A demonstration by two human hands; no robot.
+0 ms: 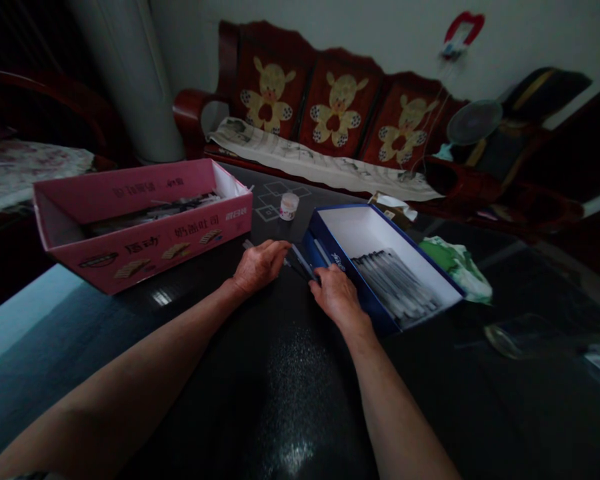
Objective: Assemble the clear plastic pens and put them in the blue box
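My left hand [259, 265] rests knuckles-up on the dark table [290, 387], fingers curled over thin dark pens between the two boxes. My right hand [336, 293] is beside the blue box [325, 257], fingers closed on a slim pen [303, 261] that pokes out toward the left. The blue box has a white inside and holds a row of several grey pens [397, 287]. To the left stands a pink cardboard box [145, 250] with more pens [155, 212] lying in it.
A small white cup [289, 205] stands behind the boxes. A green and white bag [460, 267] lies right of the blue box, a clear wrapper [520, 337] further right. A red wooden sofa [330, 107] with bear cushions and a fan [473, 122] stand behind.
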